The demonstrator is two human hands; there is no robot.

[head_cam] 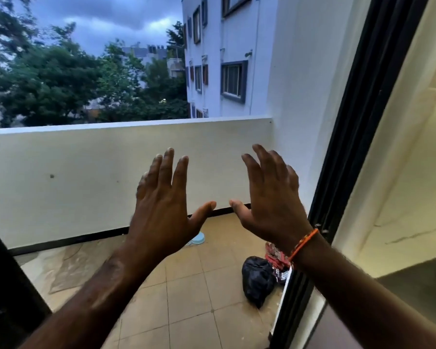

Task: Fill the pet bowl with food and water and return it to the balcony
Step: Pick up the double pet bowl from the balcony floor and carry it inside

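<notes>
Both of my hands are raised in front of me with their backs toward the camera and fingers spread, holding nothing. My left hand (161, 207) is at centre, my right hand (269, 197) beside it with an orange thread band on the wrist. A light blue pet bowl (198, 240) lies on the tiled balcony floor near the parapet wall, mostly hidden behind my left hand. Its contents cannot be seen.
A black rubbish bag (257, 280) and a red-and-white packet (275, 258) lie on the balcony floor (186, 298) by the black sliding door frame (342, 147). The white parapet wall (86, 177) bounds the balcony. A glass pane (400, 172) is at right; a dark frame is at lower left.
</notes>
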